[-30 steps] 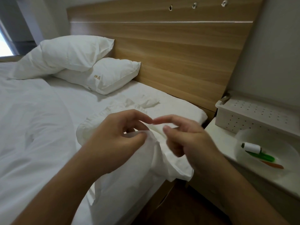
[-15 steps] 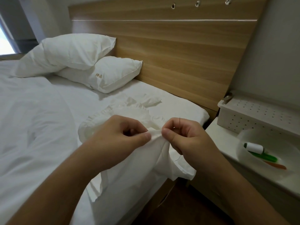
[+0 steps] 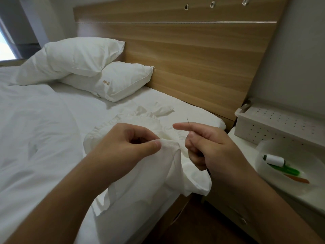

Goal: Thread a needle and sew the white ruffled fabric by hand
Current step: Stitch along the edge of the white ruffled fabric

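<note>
The right hand (image 3: 216,148) pinched a thin needle (image 3: 187,120) with its tip poking up past the straight forefinger, while the left hand (image 3: 126,143) pinched a fold of soft white ruffled fabric (image 3: 154,173) between thumb and curled fingers. The cloth draped over the bed's (image 3: 44,138) edge; small gold characters, unreadable, marked the lower pillow (image 3: 123,81).

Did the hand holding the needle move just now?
Yes. The right hand pulled the needle right, away from the left hand, toward the nightstand.

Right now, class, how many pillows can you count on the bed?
2: the upper pillow leans near the headboard, resting on the lower pillow with gold lettering. Others may lie outside the view.
</note>
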A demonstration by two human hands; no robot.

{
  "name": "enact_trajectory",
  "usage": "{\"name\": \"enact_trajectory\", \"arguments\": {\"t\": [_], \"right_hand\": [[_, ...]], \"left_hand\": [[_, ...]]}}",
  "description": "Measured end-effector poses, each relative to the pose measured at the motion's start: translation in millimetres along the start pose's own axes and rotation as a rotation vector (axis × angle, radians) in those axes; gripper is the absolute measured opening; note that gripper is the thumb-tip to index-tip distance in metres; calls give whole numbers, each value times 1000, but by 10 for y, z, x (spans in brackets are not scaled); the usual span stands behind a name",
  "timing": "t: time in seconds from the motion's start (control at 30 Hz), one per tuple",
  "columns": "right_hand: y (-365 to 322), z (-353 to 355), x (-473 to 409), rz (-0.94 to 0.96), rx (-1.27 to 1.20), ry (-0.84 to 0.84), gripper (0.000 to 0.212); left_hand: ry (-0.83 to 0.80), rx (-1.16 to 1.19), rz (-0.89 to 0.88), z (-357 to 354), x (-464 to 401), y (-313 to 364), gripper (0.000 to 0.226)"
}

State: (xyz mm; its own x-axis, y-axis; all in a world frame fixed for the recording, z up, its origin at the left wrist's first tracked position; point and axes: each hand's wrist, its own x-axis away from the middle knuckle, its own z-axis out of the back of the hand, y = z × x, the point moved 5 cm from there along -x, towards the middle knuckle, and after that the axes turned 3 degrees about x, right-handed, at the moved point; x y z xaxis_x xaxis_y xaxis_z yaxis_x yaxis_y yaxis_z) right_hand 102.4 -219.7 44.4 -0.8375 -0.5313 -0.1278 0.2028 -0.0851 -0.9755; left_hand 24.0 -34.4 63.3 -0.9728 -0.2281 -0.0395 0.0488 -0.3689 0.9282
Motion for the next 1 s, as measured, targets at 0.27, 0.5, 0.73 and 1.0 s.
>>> {"name": "enact_trajectory", "arguments": {"t": [0.27,0.5,0.73,1.0], "right_hand": [[-128,-92,114,143,96,-20,11],[-66,-125,92,149,201,41,15],[-45,-107,82,133,204,56,15],[-19,-87,70,142,257,63,15]], "left_hand": [[0,14,-5,-7,7,7,11],[-29,47,-11,-25,26,33,18],[-22,27,-16,-28,19,20,16],[-40,1,-39,-38,22,15,15]]}}
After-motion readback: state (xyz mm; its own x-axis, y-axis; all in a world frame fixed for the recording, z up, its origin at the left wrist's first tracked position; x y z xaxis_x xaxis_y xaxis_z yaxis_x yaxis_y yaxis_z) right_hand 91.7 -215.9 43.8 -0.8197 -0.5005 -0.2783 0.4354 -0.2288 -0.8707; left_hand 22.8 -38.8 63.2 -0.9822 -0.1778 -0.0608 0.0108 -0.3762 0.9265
